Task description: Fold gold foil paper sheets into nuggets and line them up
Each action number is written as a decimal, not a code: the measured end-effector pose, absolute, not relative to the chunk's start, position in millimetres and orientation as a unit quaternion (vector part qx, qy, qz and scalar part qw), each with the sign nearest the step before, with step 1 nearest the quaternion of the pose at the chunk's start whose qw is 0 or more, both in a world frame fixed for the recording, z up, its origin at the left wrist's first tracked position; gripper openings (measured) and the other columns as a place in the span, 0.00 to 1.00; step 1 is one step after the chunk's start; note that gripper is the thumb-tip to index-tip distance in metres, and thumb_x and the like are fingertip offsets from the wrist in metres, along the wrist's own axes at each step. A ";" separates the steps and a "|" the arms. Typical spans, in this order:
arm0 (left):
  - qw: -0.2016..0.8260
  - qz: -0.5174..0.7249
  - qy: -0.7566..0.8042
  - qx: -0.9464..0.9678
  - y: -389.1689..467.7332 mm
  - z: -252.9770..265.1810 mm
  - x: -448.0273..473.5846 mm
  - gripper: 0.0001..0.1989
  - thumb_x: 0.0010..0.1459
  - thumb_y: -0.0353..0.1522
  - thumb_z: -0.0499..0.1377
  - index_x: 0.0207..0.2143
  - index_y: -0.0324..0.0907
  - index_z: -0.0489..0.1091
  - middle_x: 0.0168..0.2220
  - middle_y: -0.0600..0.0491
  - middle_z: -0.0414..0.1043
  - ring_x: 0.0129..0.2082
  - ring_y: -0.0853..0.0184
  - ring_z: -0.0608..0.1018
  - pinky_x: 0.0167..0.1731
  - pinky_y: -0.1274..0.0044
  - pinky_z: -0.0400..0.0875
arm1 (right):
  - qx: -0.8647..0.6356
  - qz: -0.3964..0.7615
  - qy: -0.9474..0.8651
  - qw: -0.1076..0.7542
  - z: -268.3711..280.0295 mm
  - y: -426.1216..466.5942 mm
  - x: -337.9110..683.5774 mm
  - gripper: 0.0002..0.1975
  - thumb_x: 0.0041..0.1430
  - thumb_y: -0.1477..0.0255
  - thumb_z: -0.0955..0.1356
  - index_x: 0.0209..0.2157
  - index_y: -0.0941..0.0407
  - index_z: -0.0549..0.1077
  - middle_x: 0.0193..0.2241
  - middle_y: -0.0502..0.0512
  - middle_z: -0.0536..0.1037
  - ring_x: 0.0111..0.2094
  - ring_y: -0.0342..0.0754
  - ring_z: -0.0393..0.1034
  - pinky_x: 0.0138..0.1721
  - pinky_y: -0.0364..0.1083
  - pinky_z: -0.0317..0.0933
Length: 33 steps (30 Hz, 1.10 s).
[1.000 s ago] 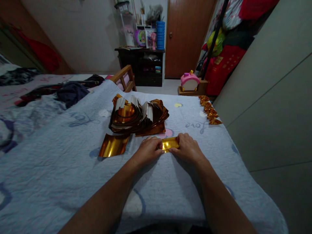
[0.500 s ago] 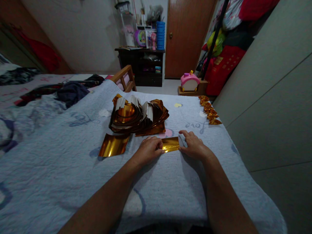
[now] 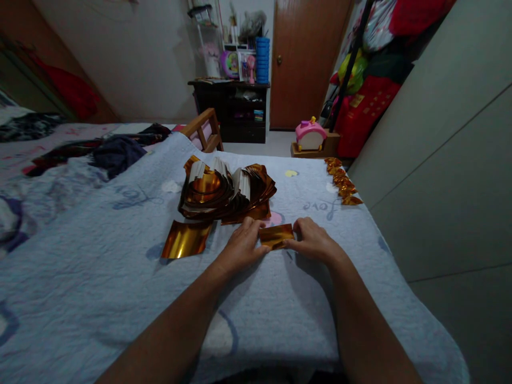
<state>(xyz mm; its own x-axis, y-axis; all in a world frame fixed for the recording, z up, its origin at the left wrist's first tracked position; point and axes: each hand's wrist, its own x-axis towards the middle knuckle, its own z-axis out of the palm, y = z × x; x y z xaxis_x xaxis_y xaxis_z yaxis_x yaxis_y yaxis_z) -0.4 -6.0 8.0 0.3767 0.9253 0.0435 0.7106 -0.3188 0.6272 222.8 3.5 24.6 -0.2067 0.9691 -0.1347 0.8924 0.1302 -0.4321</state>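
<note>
Between my two hands is a small folded piece of gold foil paper [image 3: 277,237], just above or on the bed cover. My left hand [image 3: 245,242] grips its left edge, thumb at the near corner and fingers at the far one. The right edge is pinched by my right hand [image 3: 314,239], its thumb reaching over the near side. A loose gold foil sheet [image 3: 187,239] lies to the left of my left hand. Beyond it rests a thick curled stack of gold foil paper [image 3: 212,200] with pale backing showing.
Several folded gold foil pieces [image 3: 342,181] stand in a row along the right edge of the blue bed cover [image 3: 132,288]. Dark clothes [image 3: 120,152] lie on the left. Past the far edge are a wooden chair [image 3: 204,130], a dark cabinet [image 3: 230,112] and a pink toy case [image 3: 310,134].
The foil paper has turned slightly and its pale right end no longer shows. My right hand has closed in on it, and my left fingers have straightened along its left edge.
</note>
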 end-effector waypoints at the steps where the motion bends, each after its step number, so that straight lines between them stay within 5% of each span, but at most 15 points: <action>1: 0.260 0.200 0.517 0.790 -6.1 7.6 -0.4 0.22 0.53 0.34 0.63 0.51 0.44 0.66 0.47 0.48 0.64 0.50 0.55 0.72 0.51 0.65 0.67 | -0.622 0.197 -0.753 0.087 22.8 3.0 221.7 0.14 0.54 0.60 0.72 0.36 0.56 0.72 0.36 0.59 0.74 0.36 0.52 0.67 0.34 0.47 0.55; 5: 0.252 0.199 0.512 0.797 -6.4 6.7 0.6 0.18 0.53 0.34 0.64 0.47 0.44 0.68 0.46 0.49 0.65 0.50 0.56 0.70 0.52 0.65 0.67 | -0.606 0.184 -0.770 0.084 19.2 3.2 220.0 0.08 0.54 0.67 0.72 0.33 0.56 0.72 0.35 0.59 0.74 0.36 0.51 0.66 0.33 0.46 0.53; 9: 0.291 0.226 0.505 0.781 -5.6 6.6 2.0 0.20 0.50 0.32 0.66 0.46 0.44 0.67 0.48 0.49 0.67 0.51 0.55 0.70 0.52 0.64 0.66 | -0.591 0.287 -0.740 0.143 22.0 4.6 219.5 0.02 0.53 0.76 0.67 0.29 0.55 0.68 0.31 0.54 0.73 0.32 0.48 0.65 0.31 0.45 0.53; 13: 0.411 0.303 0.466 0.722 -3.3 6.2 3.7 0.35 0.48 0.27 0.67 0.57 0.46 0.60 0.52 0.46 0.70 0.52 0.57 0.74 0.54 0.65 0.67 | -0.553 0.431 -0.668 0.248 25.4 5.2 219.2 0.04 0.50 0.75 0.66 0.27 0.53 0.65 0.25 0.49 0.70 0.27 0.45 0.63 0.28 0.44 0.54; 21: 0.671 0.402 0.343 0.520 -3.7 8.7 7.8 0.45 0.44 0.27 0.71 0.62 0.49 0.55 0.58 0.44 0.69 0.51 0.58 0.78 0.47 0.71 0.74 | -0.477 0.584 -0.523 0.398 30.9 6.0 219.3 0.11 0.44 0.68 0.72 0.29 0.53 0.66 0.22 0.44 0.67 0.23 0.41 0.59 0.26 0.42 0.52; 29: 0.668 0.447 0.356 0.476 -6.1 16.6 10.7 0.42 0.49 0.29 0.70 0.62 0.47 0.54 0.49 0.47 0.76 0.48 0.62 0.79 0.47 0.71 0.72 | -0.459 0.609 -0.480 0.433 27.2 8.1 214.2 0.14 0.43 0.67 0.74 0.32 0.54 0.69 0.27 0.47 0.71 0.25 0.41 0.60 0.28 0.43 0.55; 33: 0.675 0.432 0.371 0.469 -5.2 17.9 10.5 0.29 0.49 0.30 0.69 0.53 0.41 0.63 0.47 0.46 0.77 0.46 0.63 0.80 0.44 0.74 0.72 | -0.458 0.607 -0.487 0.429 27.3 8.7 213.7 0.16 0.43 0.66 0.74 0.35 0.54 0.70 0.30 0.49 0.73 0.27 0.42 0.61 0.30 0.44 0.56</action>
